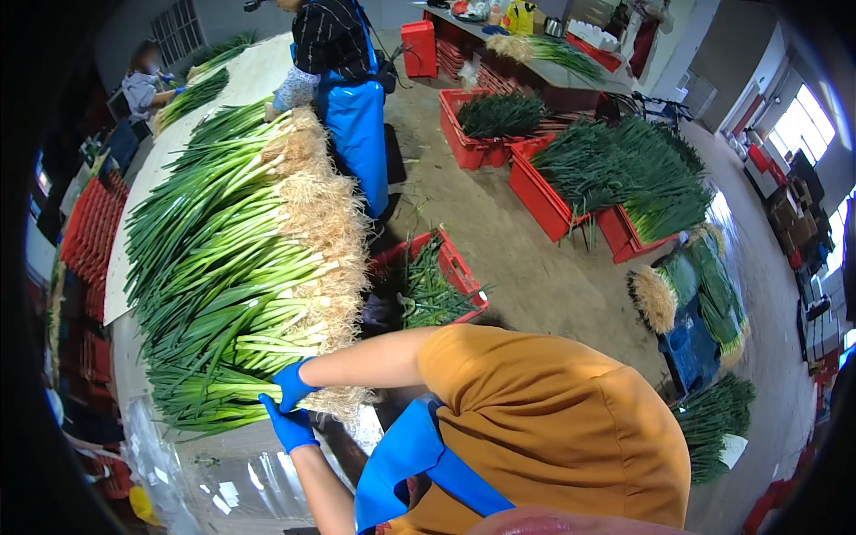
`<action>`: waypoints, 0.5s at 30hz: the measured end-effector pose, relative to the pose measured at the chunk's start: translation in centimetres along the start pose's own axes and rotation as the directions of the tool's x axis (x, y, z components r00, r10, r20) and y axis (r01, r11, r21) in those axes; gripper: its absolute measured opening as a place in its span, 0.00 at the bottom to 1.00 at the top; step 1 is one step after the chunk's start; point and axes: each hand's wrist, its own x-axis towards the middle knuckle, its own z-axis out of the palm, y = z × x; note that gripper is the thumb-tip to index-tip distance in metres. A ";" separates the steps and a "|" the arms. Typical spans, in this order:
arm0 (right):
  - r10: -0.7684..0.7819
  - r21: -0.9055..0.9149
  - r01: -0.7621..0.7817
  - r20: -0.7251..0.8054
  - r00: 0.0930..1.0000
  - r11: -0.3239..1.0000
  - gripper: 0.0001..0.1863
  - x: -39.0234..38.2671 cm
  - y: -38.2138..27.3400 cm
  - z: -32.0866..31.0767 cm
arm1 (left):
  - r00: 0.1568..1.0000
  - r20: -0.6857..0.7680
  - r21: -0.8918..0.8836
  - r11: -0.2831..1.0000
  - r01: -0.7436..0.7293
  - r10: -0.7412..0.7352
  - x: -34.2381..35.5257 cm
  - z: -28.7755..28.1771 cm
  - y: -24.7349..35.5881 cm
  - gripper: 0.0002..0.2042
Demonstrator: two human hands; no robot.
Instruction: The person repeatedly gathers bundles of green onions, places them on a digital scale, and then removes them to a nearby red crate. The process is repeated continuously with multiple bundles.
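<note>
A long heap of green onions point(232, 267) covers the table, leaves to the left and pale roots point(312, 196) to the right. At its near end, my right hand point(292, 385), in a blue glove, is closed on the stems of a bunch of green onions point(227, 390). Just below it, my left hand point(290, 428), gloved in blue too, grips the same bunch from underneath, its fingers partly hidden. The bunch's leaves spread leftward over the table, and its roots lie behind my right wrist.
A red crate point(459, 276) of loose green leaves stands on the floor beside the table. Further right are red crates point(544, 201) piled with green onions and tied bundles point(713, 285). A person in a blue apron point(355, 134) works at the heap's far end; another person point(143, 89) is beyond.
</note>
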 end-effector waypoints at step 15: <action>-0.055 -0.041 0.053 -0.069 0.996 0.998 0.44 -4.1 -0.9 8.9 | 0.961 -0.109 -0.194 0.954 0.230 -0.254 -6.8 1.2 -0.5 0.28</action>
